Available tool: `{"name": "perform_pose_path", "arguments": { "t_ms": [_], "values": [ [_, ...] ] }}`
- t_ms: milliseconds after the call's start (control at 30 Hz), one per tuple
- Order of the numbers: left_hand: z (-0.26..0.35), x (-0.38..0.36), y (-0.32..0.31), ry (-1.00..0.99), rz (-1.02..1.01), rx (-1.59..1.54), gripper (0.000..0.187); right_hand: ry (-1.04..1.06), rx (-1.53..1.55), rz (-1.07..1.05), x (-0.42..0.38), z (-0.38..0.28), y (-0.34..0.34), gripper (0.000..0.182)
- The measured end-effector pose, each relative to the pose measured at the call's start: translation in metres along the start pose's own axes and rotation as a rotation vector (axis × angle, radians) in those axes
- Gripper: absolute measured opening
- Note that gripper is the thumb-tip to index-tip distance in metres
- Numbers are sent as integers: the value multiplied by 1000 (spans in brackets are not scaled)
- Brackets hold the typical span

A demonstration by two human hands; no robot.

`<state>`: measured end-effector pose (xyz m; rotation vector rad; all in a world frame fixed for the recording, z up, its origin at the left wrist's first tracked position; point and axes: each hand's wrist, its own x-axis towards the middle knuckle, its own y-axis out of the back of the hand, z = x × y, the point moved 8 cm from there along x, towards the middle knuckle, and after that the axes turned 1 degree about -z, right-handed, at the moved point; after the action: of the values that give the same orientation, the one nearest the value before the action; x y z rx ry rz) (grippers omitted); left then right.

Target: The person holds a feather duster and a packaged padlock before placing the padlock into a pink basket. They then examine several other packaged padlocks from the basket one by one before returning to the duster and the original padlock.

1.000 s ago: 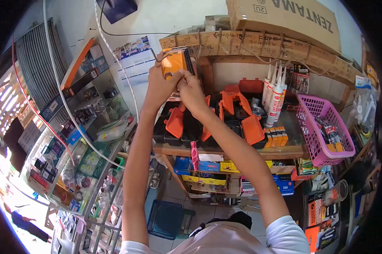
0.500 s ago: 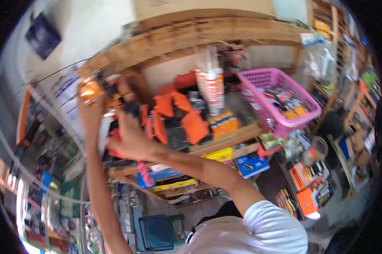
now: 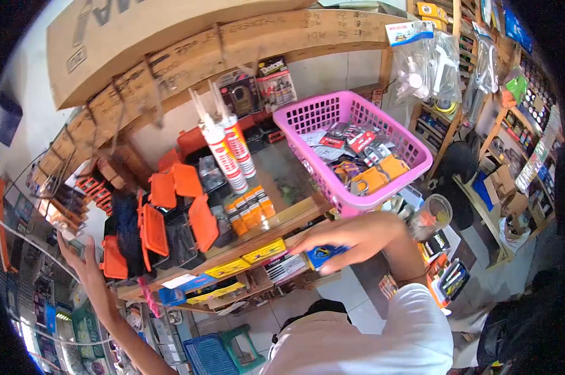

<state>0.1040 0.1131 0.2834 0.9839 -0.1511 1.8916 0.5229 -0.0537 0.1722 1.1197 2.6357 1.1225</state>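
Observation:
My left hand [image 3: 87,267] is at the left end of the counter, fingers apart and holding nothing. Its fingertips come right up to a blurred stack of small packs [image 3: 66,209]. Beside it stand orange-lidded black cases [image 3: 154,228] with their lids raised. My right hand [image 3: 357,239] hovers, open, in front of the counter's front edge, fingers pointing left. Just behind that hand is a pink plastic basket [image 3: 388,195] holding packaged small goods and a yellow-orange pack. Under the fingers, a blue box [image 3: 323,255] is partly hidden.
Two sealant tubes [image 3: 223,153] stand upright on the counter near orange boxes [image 3: 251,209]. A long cardboard box [image 3: 123,47] rests on the wooden beam above. Plastic bags [image 3: 412,62] hang at the right. Below are a blue crate [image 3: 213,356] and a clear tub [image 3: 433,212].
My right hand has moved from the left end of the counter to the right, before the basket. My left hand has let go of the orange-yellow item. The view has swung right.

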Motion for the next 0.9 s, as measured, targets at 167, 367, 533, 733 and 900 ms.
{"name": "perform_pose_path", "arguments": {
  "t_ms": [167,367,533,733,900],
  "values": [
    [88,-50,-49,-96,-44,-67,73,-514,-23,574,-128,21,123,33],
    [198,-133,-144,-570,-522,184,99,-901,-561,313,-202,84,179,27],
    [222,-188,-221,-584,-936,100,98,-1074,-581,228,-220,110,188,37],
    [224,-217,-259,-628,-1130,137,87,-1071,-671,230,-229,118,185,39],
    [229,-223,-270,-652,-1173,110,84,-797,-237,436,-208,107,185,24]
  ]
}}
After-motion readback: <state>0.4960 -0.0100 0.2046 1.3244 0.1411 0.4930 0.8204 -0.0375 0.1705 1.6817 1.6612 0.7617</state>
